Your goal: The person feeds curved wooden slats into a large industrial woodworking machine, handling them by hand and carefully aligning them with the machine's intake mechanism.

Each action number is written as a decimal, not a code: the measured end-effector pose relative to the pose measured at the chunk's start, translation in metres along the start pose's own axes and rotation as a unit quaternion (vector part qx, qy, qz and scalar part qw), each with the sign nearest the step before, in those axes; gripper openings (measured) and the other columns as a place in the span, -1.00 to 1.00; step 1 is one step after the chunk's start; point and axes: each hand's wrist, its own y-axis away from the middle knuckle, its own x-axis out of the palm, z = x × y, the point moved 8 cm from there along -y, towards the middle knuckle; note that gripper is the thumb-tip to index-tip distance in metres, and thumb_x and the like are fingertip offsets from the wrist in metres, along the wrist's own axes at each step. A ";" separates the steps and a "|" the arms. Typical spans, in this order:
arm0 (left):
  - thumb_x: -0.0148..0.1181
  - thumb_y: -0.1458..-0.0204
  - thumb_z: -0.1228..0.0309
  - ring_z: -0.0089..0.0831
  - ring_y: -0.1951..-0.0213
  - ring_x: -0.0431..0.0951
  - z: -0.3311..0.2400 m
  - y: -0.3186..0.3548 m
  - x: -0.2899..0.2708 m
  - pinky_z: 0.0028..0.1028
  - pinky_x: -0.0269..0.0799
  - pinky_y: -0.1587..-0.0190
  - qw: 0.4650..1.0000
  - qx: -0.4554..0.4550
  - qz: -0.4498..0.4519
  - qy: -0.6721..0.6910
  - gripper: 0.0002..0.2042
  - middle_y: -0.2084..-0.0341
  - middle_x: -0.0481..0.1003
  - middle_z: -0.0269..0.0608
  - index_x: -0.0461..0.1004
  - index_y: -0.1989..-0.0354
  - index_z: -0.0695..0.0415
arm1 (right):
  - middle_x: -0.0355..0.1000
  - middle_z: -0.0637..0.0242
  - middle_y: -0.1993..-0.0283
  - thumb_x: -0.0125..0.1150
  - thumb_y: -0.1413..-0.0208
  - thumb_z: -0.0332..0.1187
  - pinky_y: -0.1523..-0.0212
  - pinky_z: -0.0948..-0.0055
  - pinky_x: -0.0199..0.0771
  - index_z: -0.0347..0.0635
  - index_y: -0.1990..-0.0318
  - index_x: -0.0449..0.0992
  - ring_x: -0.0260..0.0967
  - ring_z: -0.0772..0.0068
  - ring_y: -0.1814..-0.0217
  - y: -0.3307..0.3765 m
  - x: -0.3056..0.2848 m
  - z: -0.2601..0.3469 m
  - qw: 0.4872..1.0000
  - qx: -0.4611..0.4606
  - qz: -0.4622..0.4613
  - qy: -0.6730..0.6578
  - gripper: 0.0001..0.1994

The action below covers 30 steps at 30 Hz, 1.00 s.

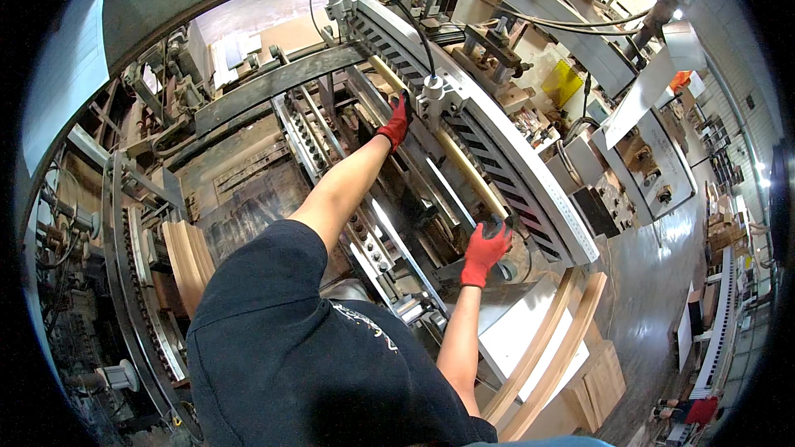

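Observation:
A long, narrow wooden strip (465, 164) lies along the striped inner side of a pale metal beam (530, 178) on a large machine. My left hand (397, 122), in a red glove with dark fingertips, reaches far forward and grips the strip beside an upright metal cylinder (432, 93). Nearer to me, my right hand (486, 252), gloved the same way, has its fingers closed round the strip's near end. Part of the strip is hidden behind the cylinder and its bracket. Metal rails (397, 240) run below my arms.
Two long curved-looking wooden pieces (571, 343) lie at my right over a white surface (509, 335). Wooden boards (186, 261) stand at my left. Black hoses (414, 12) loop above the beam. A person in red (702, 410) is far off at the lower right.

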 end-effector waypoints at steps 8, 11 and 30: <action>-0.06 -0.12 -0.34 -0.39 0.13 0.38 0.029 0.088 0.084 -0.39 0.33 0.09 0.993 -0.099 -0.042 -0.056 -0.24 0.05 0.40 -0.28 0.14 -0.35 -0.07 | 0.38 0.03 -0.16 0.30 0.01 -0.29 -0.17 0.07 0.31 -0.22 -0.07 0.45 0.33 -0.04 -0.15 0.099 0.039 0.086 0.977 -0.119 0.171 -0.044 -0.54; -0.26 -0.08 -0.45 -0.18 -0.46 -0.06 -0.047 0.052 -0.030 -0.15 -0.09 -0.41 0.994 -0.030 -0.093 0.058 -0.01 -0.49 -0.12 -0.28 -0.34 -0.52 -0.03 | 0.38 0.08 -0.16 0.32 0.01 -0.15 -0.12 0.16 0.35 -0.16 -0.15 0.40 0.37 0.05 -0.12 0.135 0.054 0.150 0.899 -0.323 0.295 0.019 -0.44; -0.28 -0.18 -0.32 -0.19 -0.34 0.16 0.002 0.115 0.091 -0.32 0.02 -0.35 0.982 -0.190 0.010 -0.005 -0.20 -0.37 0.17 -0.19 0.07 -0.43 0.00 | 0.42 0.24 0.08 0.31 0.02 -0.11 0.12 0.22 0.41 -0.09 -0.17 0.38 0.42 0.20 0.10 0.117 0.057 0.103 0.921 -0.266 0.266 0.098 -0.42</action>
